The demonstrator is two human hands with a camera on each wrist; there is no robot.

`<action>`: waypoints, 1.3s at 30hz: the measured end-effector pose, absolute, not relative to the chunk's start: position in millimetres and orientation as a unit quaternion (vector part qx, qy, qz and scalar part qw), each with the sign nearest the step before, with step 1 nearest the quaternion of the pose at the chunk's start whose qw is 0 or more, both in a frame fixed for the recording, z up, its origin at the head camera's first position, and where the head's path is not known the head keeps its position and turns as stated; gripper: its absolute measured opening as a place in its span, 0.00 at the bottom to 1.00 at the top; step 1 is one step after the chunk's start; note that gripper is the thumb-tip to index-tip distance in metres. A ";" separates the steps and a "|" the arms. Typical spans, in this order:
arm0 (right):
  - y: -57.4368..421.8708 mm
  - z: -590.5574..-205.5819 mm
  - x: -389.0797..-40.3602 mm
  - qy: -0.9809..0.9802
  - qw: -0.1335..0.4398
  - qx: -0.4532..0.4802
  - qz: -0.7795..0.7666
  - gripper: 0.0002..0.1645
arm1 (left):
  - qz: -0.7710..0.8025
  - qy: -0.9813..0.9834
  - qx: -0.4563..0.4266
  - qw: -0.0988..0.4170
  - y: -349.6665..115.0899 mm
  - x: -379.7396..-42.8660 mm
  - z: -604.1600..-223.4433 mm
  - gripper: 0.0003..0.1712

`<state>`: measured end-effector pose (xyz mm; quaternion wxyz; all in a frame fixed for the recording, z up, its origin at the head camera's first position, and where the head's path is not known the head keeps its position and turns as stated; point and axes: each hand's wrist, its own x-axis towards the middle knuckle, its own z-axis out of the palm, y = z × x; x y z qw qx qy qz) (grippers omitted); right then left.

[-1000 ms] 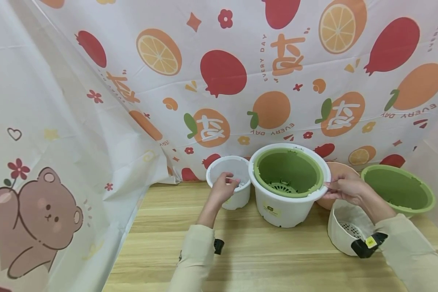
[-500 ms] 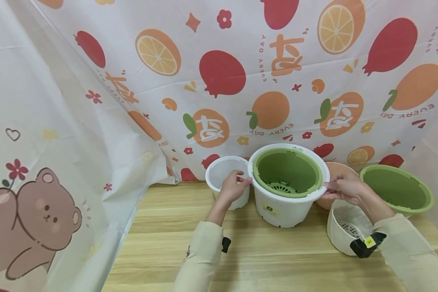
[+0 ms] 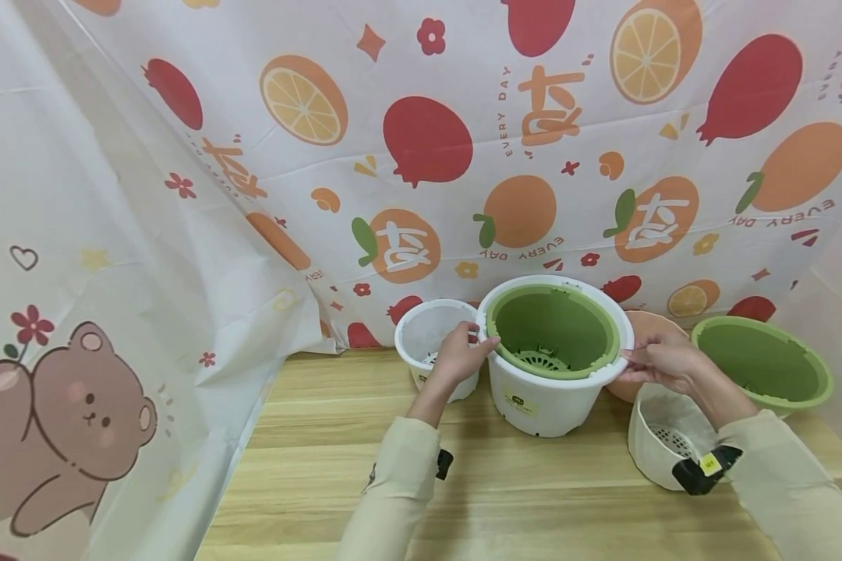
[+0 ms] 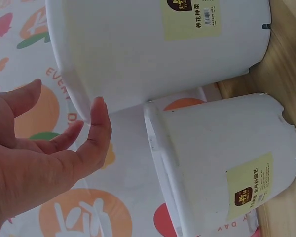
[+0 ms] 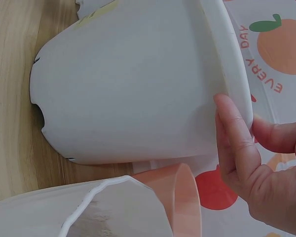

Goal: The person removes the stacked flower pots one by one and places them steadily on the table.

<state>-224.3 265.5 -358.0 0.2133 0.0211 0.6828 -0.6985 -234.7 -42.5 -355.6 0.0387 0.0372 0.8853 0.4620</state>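
A large white flower pot (image 3: 547,409) stands upright on the wooden table, with a green pot (image 3: 561,315) nested inside it. My right hand (image 3: 670,363) pinches its right rim, thumb on top and fingers under the lip, as the right wrist view shows. At the left rim is my left hand (image 3: 459,357), its thumb over the edge and its fingers below. The left wrist view shows that thumb (image 4: 28,98) apart from the rim, with one fingertip close to the lip. A smaller white pot (image 3: 424,331) stands behind the left hand.
To the right, a pinkish-orange pot (image 3: 652,323) sits partly hidden behind the right hand. A whitish pot (image 3: 647,446) with a perforated bottom lies in front of it, and another green pot (image 3: 765,351) stands at far right. A fruit-printed curtain (image 3: 421,226) hangs behind.
My left hand has moved right from over the smaller white pot to the large pot's left rim. The right hand stays on the right rim, and the pots have not moved.
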 end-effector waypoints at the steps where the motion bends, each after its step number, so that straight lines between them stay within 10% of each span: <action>1: 265.5 -358.1 -224.3 0.683 0.214 0.022 -0.698 0.12 | 0.457 0.888 0.036 0.040 -41.9 -235.0 -355.0 0.29; 39: 264.2 -361.5 -225.0 0.690 0.198 0.013 -0.696 0.10 | 0.223 0.973 -0.043 -0.038 8.5 -237.1 -346.5 0.36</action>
